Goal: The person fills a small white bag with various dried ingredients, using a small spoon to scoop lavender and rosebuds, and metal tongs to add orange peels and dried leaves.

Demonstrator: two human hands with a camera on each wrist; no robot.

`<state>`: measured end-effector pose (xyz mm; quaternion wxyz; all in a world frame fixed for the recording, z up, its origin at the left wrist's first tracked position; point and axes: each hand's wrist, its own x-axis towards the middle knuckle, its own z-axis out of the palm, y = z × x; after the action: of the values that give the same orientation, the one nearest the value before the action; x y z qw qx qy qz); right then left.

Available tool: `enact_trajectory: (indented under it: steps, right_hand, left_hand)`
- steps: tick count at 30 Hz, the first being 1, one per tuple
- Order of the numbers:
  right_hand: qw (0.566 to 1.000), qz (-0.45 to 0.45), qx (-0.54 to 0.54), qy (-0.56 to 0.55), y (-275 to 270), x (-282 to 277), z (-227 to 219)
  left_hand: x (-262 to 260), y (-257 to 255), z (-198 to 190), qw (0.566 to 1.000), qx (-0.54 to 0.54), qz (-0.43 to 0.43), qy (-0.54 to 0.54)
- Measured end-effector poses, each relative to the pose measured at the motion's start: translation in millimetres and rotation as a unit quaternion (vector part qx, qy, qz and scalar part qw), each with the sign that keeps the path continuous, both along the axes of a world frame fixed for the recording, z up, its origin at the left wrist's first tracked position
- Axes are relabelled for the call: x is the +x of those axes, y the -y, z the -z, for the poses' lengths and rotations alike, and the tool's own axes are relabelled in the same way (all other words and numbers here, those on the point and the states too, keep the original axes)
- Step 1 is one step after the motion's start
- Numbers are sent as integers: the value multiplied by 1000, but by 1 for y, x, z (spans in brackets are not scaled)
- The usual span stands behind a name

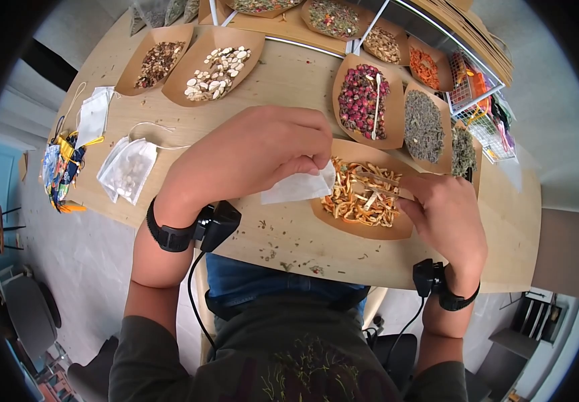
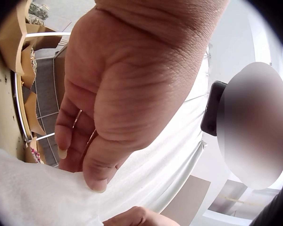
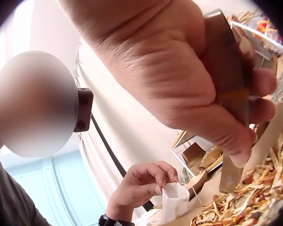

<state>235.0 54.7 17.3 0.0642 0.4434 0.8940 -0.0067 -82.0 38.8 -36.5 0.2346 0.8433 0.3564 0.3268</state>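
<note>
The left hand [image 1: 256, 151] pinches the edge of a white pouch [image 1: 296, 187] beside a paper tray [image 1: 370, 231] of dried orange peel strips [image 1: 353, 204]. In the left wrist view the thumb and fingers of the left hand [image 2: 118, 103] hold the white fabric [image 2: 47, 197]. Over the right side of the tray, the right hand [image 1: 447, 211] grips a flat metal tool, like tweezers [image 3: 231, 174], its tip low at the peel strips [image 3: 236, 205]. Whether any strip is between its tips cannot be told.
Trays of rosebuds [image 1: 363, 100], grey-purple buds [image 1: 425, 127] and white slices [image 1: 216, 74] stand beyond the hands. A filled white pouch [image 1: 127, 171] and colourful pouches [image 1: 61, 164] lie at the left. A wire basket [image 1: 474, 87] stands at the back right. Crumbs dot the front edge.
</note>
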Motion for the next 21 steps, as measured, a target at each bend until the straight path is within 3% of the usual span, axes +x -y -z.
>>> enact_trajectory:
  steps: [2,15,21]
  right_hand:
    - [998,-1,-8,-60,2,1,-1]
    - [1000,-19,-6,-14,0,6,10]
    - [993,-12,-25,-118,0,14,1]
  left_hand:
    - [0,0,0,1000,-4,0,-3]
    - [0,-1,-1,1000,-9,1,-4]
    - [0,-1,0,1000,-2,2,-3]
